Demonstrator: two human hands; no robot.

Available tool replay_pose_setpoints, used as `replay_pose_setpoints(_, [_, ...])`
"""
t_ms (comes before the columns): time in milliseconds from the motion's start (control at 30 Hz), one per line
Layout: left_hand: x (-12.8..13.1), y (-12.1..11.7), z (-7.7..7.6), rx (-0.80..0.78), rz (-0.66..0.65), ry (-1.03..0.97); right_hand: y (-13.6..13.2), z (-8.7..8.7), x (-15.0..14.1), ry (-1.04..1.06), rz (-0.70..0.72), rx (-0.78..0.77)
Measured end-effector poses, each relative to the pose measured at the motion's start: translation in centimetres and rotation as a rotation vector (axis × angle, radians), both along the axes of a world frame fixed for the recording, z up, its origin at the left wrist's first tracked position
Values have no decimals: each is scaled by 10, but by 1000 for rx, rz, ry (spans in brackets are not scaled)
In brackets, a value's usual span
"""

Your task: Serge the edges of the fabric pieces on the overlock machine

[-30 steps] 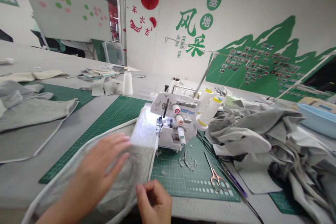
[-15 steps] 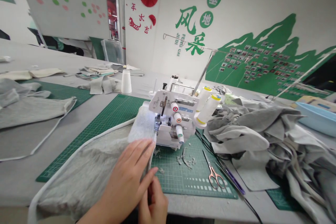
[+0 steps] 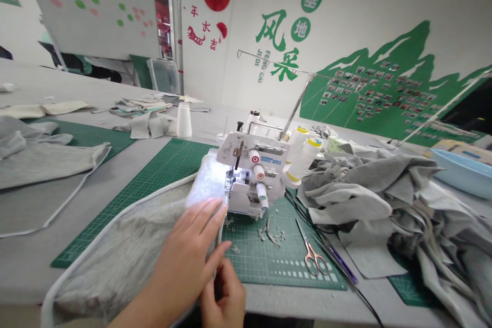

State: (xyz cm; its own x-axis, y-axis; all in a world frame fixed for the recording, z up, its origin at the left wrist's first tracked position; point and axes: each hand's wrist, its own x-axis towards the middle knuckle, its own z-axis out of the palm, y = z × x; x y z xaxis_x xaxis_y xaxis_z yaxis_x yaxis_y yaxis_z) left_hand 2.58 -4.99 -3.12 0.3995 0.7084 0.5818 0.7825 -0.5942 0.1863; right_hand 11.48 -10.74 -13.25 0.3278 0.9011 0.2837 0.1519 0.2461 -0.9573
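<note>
A grey fabric piece [image 3: 126,251] with a white bound edge lies on the green cutting mat [image 3: 169,164], its far end under the lit foot of a small white overlock machine [image 3: 251,174]. My left hand [image 3: 184,261] lies flat on the fabric, fingers stretched toward the machine's foot. Just below it, my right hand [image 3: 226,294] is closed in a pinch on the fabric's right edge at the table's near edge.
Rose-gold scissors [image 3: 313,256] and fabric trimmings [image 3: 271,233] lie on the mat right of the machine. A heap of grey fabric [image 3: 384,195] fills the right side. More grey pieces [image 3: 42,156] lie at the left; a white thread cone [image 3: 184,120] stands behind, a blue tray [image 3: 461,169] far right.
My left hand slid right and forward over the fabric to just before the machine's foot. My right hand moved in under it at the fabric's edge.
</note>
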Motion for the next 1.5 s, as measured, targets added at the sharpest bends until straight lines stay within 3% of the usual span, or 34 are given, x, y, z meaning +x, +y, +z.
replay_pose_setpoints(233, [0,10,2,1,-1,35,4,-5,3,25,15,15])
replay_pose_setpoints(433, [-1,23,7,46,-3,80,7,-2,8,171,147,-64])
replay_pose_setpoints(567, [-4,17,10,95,-61,92,10,-5,18,230,250,-90])
replay_pose_setpoints(633, [-6,6,8,96,-76,74,11,-6,19,278,220,-93])
replay_pose_setpoints(767, [-7,-14,1,82,-73,68,11,5,6,415,-6,-81])
replay_pose_setpoints(967, [-6,-9,-2,87,-59,79,13,32,-19,564,90,-78])
replay_pose_setpoints(1267, [-9,0,4,46,-78,73,11,11,-10,414,79,-81])
replay_pose_setpoints(1500, [-9,2,7,16,-77,80,10,18,-7,361,61,-55])
